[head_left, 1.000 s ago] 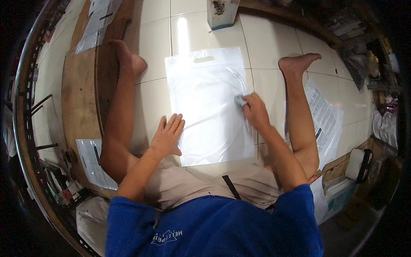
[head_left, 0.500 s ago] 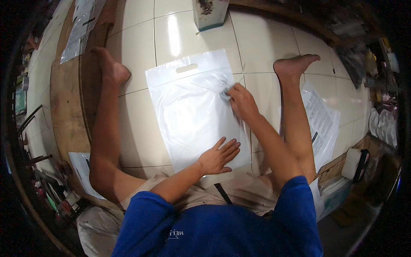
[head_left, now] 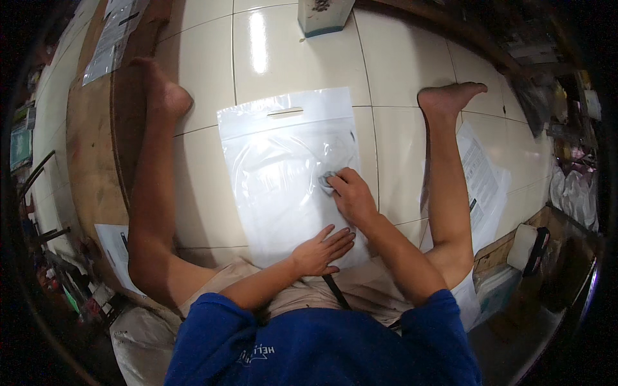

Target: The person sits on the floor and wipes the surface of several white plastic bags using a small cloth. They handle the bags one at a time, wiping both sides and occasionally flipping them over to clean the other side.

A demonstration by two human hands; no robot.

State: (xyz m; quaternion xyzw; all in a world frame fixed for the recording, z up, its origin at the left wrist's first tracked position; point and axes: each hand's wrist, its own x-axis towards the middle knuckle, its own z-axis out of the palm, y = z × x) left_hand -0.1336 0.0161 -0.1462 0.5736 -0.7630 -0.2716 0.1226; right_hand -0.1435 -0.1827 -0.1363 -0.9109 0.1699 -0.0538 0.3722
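Observation:
A white plastic bag (head_left: pixel 277 167) with a cut-out carry handle at its far end lies flat on the tiled floor between my legs. Pressed to its right half is a small crumpled grey-blue cloth (head_left: pixel 327 181), pinched in the fingers of my right hand (head_left: pixel 354 198). Nearer to me, my left hand (head_left: pixel 320 251) rests flat on the bag's near end with the fingers spread. It holds nothing.
Wooden boards (head_left: pixel 96 148) run along my left side. Printed plastic sheets (head_left: pixel 479 186) lie beyond my right leg. At the far side stands a stained pale block (head_left: pixel 323 16). A wooden box (head_left: pixel 508 248) with a brush-like item is at the right.
My right hand has moved the cloth toward me and a little left across the bag. My left hand has slid slightly nearer to me, still flat.

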